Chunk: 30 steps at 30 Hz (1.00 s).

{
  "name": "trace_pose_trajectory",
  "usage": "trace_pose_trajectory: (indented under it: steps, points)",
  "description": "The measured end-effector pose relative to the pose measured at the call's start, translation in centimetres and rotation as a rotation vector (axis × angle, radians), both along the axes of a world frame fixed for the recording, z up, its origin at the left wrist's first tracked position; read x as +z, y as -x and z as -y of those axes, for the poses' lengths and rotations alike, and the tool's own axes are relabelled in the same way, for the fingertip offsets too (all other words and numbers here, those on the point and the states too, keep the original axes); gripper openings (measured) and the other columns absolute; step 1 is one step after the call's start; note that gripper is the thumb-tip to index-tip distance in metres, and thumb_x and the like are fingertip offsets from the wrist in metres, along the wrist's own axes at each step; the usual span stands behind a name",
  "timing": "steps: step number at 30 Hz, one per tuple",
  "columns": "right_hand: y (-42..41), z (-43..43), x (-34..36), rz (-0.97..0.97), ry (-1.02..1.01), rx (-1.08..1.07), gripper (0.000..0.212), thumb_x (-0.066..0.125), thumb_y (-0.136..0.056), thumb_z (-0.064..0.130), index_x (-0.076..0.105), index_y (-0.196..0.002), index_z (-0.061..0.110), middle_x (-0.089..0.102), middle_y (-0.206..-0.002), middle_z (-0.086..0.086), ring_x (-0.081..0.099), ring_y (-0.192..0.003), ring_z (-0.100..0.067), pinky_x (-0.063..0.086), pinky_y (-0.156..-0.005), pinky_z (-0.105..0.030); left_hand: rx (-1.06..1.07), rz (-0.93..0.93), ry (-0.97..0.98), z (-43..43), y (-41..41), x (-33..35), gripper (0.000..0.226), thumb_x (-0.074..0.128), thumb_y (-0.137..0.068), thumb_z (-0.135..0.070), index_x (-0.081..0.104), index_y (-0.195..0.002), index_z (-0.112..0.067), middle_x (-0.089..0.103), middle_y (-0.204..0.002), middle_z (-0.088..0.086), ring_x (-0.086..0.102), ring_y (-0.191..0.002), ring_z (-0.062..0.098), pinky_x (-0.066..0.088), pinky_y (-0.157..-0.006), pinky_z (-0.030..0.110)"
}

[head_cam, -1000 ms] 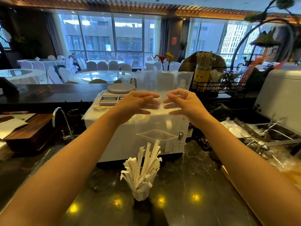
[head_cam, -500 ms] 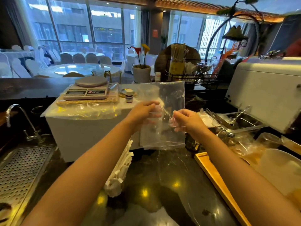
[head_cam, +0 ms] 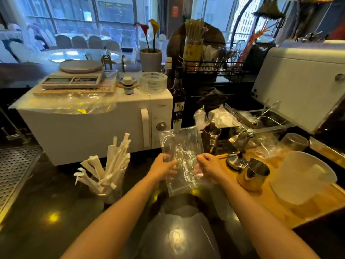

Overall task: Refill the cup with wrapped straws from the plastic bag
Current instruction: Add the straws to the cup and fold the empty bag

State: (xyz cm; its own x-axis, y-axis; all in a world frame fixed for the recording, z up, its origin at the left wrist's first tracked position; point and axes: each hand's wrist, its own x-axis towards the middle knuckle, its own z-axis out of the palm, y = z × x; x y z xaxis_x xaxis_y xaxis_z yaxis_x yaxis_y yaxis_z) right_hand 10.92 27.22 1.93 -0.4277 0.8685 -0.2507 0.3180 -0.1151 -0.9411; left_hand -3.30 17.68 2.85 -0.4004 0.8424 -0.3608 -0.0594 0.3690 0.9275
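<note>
While both arms reach out over the dark counter point(head_cam: 56, 212), the clear plastic bag point(head_cam: 182, 157) hangs upright between the two hands, above the counter and touching nothing else. Left hand point(head_cam: 165, 168) pinches the bag's left edge, fingers curled tight with the film caught between thumb and fingertips. Right hand point(head_cam: 208, 168) does the same on the right edge, closed on the plastic, its fingertips showing blurred through the film. Crinkled and see-through, the bag shows no straws that can be made out inside it; its lower edge droops below the hands, nearer the camera.

To the left of the hands stands the cup point(head_cam: 112, 191), a clear one on the counter, well apart from the bag. It is packed with white wrapped straws point(head_cam: 112, 165) that fan up and out, some leaning left, the tallest rising in front of the white microwave point(head_cam: 89, 131) behind. On top of the microwave sits a kitchen scale point(head_cam: 74, 77). A dark bottle point(head_cam: 178, 103) stands just right of the microwave, beyond the bag. Right of the hands a wooden board point(head_cam: 280, 208) carries a metal jug point(head_cam: 252, 173) and a frosted pitcher point(head_cam: 302, 178)
</note>
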Motion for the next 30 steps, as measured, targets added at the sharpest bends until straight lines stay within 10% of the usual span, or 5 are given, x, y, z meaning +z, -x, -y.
trace_pose_trajectory:
  steps: [11,15,24,30]
  points:
    - [-0.4,-0.8,-5.6,0.445,-0.2,0.04,0.02,0.044,-0.093,0.013,0.048,-0.073,0.01,0.057,-0.073,-0.014,0.057,-0.067,-0.028,0.048,-0.058,-0.041,0.17,-0.282,0.155,1.2,-4.1,-6.7,0.045,0.037,-0.091,-0.004,0.03,-0.134,-0.014,0.058,-0.095,0.014,0.055,-0.077,0.026,0.044,-0.064,0.033]
    - [0.0,-0.6,-6.4,0.528,-0.3,0.098,0.018,0.041,-0.095,0.015,0.049,-0.107,0.003,0.061,-0.108,-0.019,0.058,-0.088,-0.029,0.037,-0.063,-0.031,0.058,-0.518,0.177,1.6,-4.2,-7.7,0.051,0.03,-0.091,0.0,0.029,-0.139,-0.017,0.06,-0.11,0.016,0.057,-0.089,0.025,0.048,-0.078,0.036]
    - [0.4,-1.6,-8.5,1.0,-0.748,0.433,0.03,0.04,-0.094,0.013,0.039,-0.123,0.009,0.056,-0.118,-0.017,0.059,-0.1,-0.038,0.045,-0.071,-0.041,-0.288,-1.171,0.427,1.4,-4.1,-9.2,0.051,0.039,-0.088,-0.002,0.028,-0.138,-0.008,0.051,-0.127,0.01,0.046,-0.117,0.028,0.039,-0.091,0.035]
    - [0.2,-2.1,-9.1,1.003,-0.99,0.416,0.045,0.09,-0.034,0.014,0.063,-0.07,0.01,0.065,-0.075,-0.01,0.061,-0.057,-0.024,0.027,-0.039,-0.023,-0.264,-1.306,0.363,1.7,-3.5,-10.4,0.052,0.04,-0.089,-0.007,0.029,-0.139,-0.003,0.029,-0.149,0.015,0.027,-0.137,0.03,0.03,-0.108,0.038]
